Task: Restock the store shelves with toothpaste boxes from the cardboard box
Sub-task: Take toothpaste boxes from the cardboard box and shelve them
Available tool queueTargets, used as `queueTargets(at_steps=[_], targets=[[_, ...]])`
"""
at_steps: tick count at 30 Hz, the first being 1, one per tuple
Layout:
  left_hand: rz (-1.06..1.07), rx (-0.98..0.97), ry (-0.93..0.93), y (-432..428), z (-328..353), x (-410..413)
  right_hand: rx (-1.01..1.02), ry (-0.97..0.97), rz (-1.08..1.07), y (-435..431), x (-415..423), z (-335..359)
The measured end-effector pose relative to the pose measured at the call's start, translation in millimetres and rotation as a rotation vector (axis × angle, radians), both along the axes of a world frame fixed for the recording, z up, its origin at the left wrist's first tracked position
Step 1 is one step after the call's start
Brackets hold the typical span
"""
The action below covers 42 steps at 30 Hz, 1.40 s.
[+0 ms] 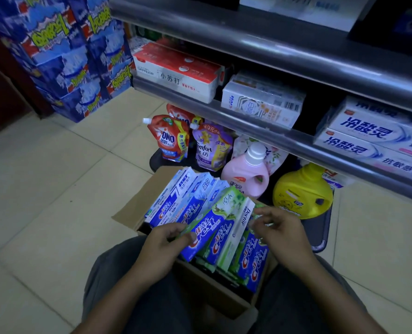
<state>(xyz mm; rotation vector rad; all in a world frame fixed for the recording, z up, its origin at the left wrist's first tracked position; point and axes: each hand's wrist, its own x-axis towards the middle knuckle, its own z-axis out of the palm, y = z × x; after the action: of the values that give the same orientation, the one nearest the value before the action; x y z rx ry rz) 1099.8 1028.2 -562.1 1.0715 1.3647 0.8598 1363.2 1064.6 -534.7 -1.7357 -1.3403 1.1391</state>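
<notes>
Cardboard box (128, 213) on the floor holds toothpaste boxes (207, 225), probably light, stiff and slick. The left hand (166, 244) pinches one's near end and the right hand (279, 227) curls round another. They are best gripped across the long sides.

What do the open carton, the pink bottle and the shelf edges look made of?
Open carton: brown cardboard, matte, with a folded flap. Pink bottle: likely plastic, smooth, moulded handle, white cap. Shelf edges: probably metal or plastic strip, glossy grey with light streaks.
</notes>
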Motion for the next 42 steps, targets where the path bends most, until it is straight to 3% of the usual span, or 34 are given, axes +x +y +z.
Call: queueTargets(at_steps=[4,9,12,14,15,18,20,22,35,42], targets=[[-0.063,-0.08,-0.188,-10,14,-5,-0.054,0.193,-0.042,10,0,13],[-0.149,-0.162,-0.306,-18,21,8,-0.22,0.366,0.081,8,25,34],[0.066,-0.164,-0.295,-17,15,26,-0.183,0.444,0.046,0,54,42],[0.265,-0.091,-0.1,-15,3,33,-0.112,0.452,-0.044,-5,75,46],[0.292,-0.002,0.125,-15,-4,34,-0.07,0.46,-0.087,-7,85,48],[-0.011,0.254,0.864,-24,-25,41,0.05,0.488,-0.175,-11,105,53],[-0.15,0.295,1.074,-31,-37,55,0.104,0.5,-0.224,-15,110,55],[-0.19,0.25,1.134,-36,-42,69,0.135,0.533,-0.257,-18,110,56],[-0.027,0.208,0.884,-34,-39,87,0.204,0.625,-0.416,-19,91,63],[0.368,0.329,0.347,-12,-7,76,0.228,0.669,-0.403,-20,98,82]])
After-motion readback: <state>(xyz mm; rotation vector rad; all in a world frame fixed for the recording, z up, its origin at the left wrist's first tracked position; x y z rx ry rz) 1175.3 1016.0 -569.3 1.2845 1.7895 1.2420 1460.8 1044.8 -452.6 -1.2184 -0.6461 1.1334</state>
